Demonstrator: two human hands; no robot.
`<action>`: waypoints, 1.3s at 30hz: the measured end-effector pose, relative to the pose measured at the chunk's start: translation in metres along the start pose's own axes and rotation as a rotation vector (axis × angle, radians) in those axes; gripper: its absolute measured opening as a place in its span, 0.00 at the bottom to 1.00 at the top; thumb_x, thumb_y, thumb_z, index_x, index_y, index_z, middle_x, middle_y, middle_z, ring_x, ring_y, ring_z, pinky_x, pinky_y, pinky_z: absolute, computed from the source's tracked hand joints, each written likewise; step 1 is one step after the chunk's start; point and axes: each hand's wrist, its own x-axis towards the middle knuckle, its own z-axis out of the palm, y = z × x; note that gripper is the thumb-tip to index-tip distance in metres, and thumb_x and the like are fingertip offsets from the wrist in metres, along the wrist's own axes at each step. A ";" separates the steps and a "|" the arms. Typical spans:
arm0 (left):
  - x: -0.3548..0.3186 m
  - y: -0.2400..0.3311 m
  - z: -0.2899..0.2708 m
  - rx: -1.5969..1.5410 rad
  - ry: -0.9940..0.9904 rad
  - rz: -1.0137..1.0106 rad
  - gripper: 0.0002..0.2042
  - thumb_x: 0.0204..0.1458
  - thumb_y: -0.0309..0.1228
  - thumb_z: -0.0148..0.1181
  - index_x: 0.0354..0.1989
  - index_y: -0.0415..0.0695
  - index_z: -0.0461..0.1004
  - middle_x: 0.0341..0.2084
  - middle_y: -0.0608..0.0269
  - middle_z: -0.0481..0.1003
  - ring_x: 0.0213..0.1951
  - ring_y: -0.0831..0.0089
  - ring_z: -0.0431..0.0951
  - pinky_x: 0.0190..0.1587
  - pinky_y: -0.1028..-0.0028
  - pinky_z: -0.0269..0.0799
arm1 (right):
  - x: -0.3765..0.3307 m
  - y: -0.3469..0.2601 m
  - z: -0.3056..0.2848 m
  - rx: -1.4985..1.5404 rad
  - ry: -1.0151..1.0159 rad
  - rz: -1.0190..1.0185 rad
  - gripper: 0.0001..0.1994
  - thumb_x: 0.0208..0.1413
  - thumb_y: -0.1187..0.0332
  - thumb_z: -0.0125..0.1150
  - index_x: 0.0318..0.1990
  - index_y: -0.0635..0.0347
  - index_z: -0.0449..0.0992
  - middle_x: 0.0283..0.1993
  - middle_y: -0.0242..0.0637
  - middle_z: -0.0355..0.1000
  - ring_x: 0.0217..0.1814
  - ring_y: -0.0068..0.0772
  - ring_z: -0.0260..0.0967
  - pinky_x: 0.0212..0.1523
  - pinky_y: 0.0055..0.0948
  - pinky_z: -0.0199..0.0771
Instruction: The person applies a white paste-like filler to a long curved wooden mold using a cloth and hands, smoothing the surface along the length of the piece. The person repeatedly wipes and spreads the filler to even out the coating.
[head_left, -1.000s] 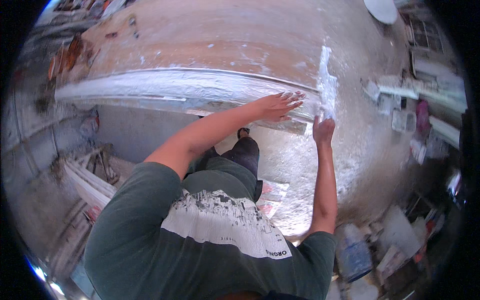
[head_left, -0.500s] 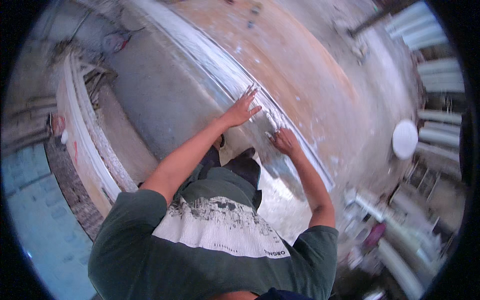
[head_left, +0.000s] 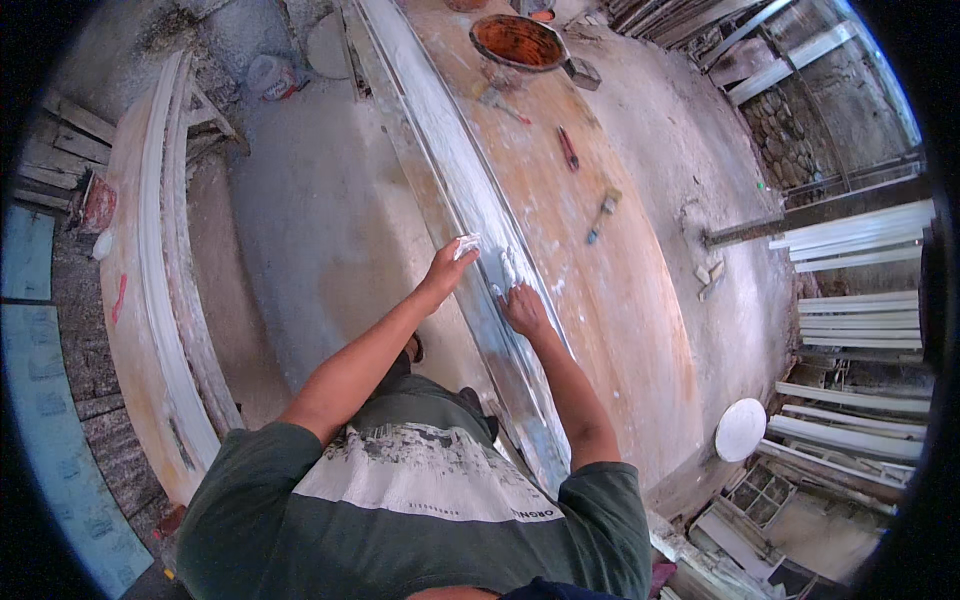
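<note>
A long, narrow mould (head_left: 425,110) lined with wet white plaster runs diagonally along the table before me. At its left rim is my left hand (head_left: 445,272), its fingers bent together and smeared white at the tips. Whether it pinches a lump of plaster or the rim itself is hidden. My right hand (head_left: 524,310) reaches into the mould a little nearer and to the right. Its white-coated fingers are stretched out and apart, touching a raised streak of plaster (head_left: 511,264).
On the brown tabletop (head_left: 610,330) lie a brush (head_left: 607,205), red-handled pliers (head_left: 568,148) and an orange-brown basin (head_left: 518,42). A second bench with white strips (head_left: 160,250) stands left. At right are a round white lid (head_left: 740,430), a post (head_left: 810,215) and stacked white lengths (head_left: 860,320).
My view has turned, bringing the basin and tools into sight. The left hand has gone from spread fingers over the mould to bent fingers at its left rim. The right stays in the mould.
</note>
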 end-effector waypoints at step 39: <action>0.633 0.268 -0.582 -0.097 0.235 -0.117 0.20 0.50 0.40 0.56 0.49 0.43 0.70 0.42 0.67 0.72 0.47 0.77 0.68 0.53 0.75 0.56 | 0.981 -0.096 -0.001 0.051 -0.020 -0.075 0.21 0.54 0.56 0.48 0.33 0.71 0.72 0.36 0.59 0.70 0.43 0.57 0.67 0.47 0.45 0.67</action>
